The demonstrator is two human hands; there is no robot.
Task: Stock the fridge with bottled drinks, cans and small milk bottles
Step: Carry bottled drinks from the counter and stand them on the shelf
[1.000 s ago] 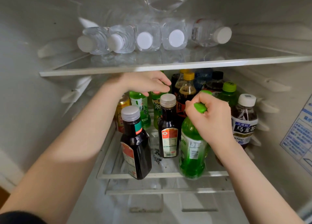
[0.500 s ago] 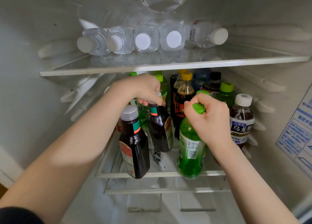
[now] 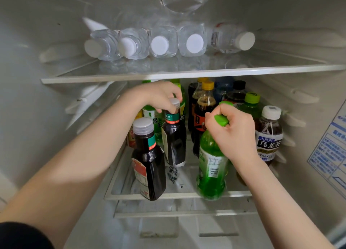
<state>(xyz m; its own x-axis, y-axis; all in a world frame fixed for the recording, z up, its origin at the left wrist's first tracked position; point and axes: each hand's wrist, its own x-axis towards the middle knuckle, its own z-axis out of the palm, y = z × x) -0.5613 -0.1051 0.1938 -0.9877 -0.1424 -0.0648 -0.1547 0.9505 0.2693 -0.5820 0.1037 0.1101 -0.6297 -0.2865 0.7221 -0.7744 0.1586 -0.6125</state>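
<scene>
The left hand [image 3: 159,97] pinches the cap of the dark bottle [image 3: 174,136] leaning below its fingers [image 3: 177,94], the right hand [image 3: 234,134] grips the green bottle [image 3: 209,164] by its cap at the shelf [image 3: 179,196] lip, and either could, I reckon, slip and topple its neighbours.

Five clear water bottles [image 3: 162,42] are seen laid on their sides, white caps outward, along the upper glass shelf [image 3: 187,73]. The lower shelf [image 3: 177,195] is crowded with drinks: a dark grey-capped bottle [image 3: 149,166] at front left, a second dark bottle [image 3: 174,142] tilted just behind it, a green bottle [image 3: 210,166] at front right, a white-capped oolong tea bottle [image 3: 268,136] at far right, and yellow-capped cola bottles [image 3: 204,106] behind.
</scene>
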